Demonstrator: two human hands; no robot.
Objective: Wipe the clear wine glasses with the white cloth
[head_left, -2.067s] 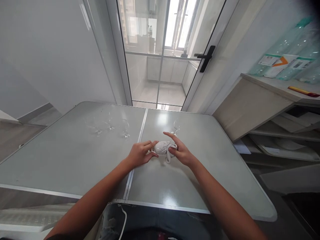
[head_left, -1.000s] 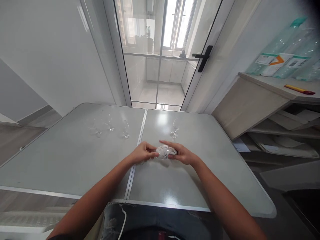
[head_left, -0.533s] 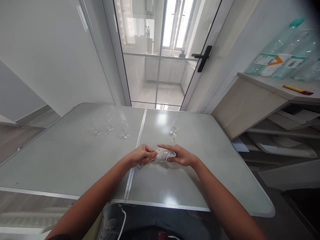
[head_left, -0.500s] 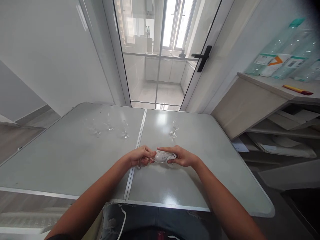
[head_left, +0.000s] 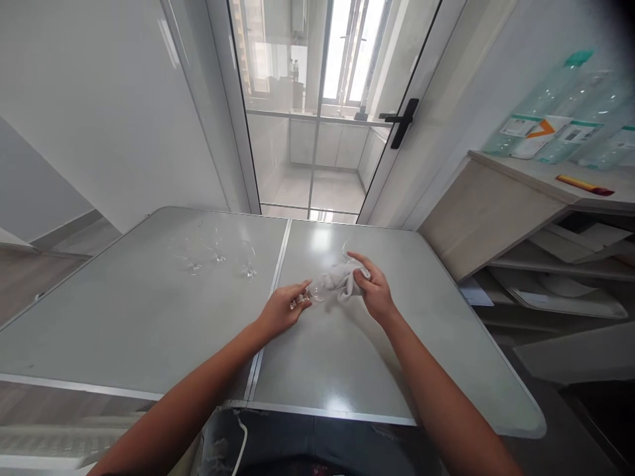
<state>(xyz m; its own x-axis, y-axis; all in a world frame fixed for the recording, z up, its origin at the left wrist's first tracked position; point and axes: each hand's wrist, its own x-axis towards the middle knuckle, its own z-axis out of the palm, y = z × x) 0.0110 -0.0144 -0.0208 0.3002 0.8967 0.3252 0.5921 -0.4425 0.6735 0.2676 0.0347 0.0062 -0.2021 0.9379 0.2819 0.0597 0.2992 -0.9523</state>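
Note:
Over the middle of the grey table [head_left: 149, 317], my left hand [head_left: 284, 307] is closed round the stem end of a clear wine glass [head_left: 317, 291], which lies tilted on its side with its bowl to the right. A white cloth [head_left: 342, 279] is bunched at the mouth of the bowl, gripped by my right hand [head_left: 376, 287] between thumb and fingers. Behind the cloth, another stemmed glass [head_left: 346, 250] is mostly hidden. Several clear stemmed glasses, among them one near the seam [head_left: 249, 261], stand on the left half of the table.
A metal seam [head_left: 280, 258] runs across the table. Past the far edge is a glazed door [head_left: 312, 152] with a black handle [head_left: 401, 122]. On the right, a wooden shelf unit [head_left: 461, 211] carries several plastic bottles [head_left: 546, 125] and a yellow-red packet [head_left: 585, 185].
Both hands have moved away from me with the glass. My right hand has drawn back to the right, and more of the cloth now shows outside the bowl.

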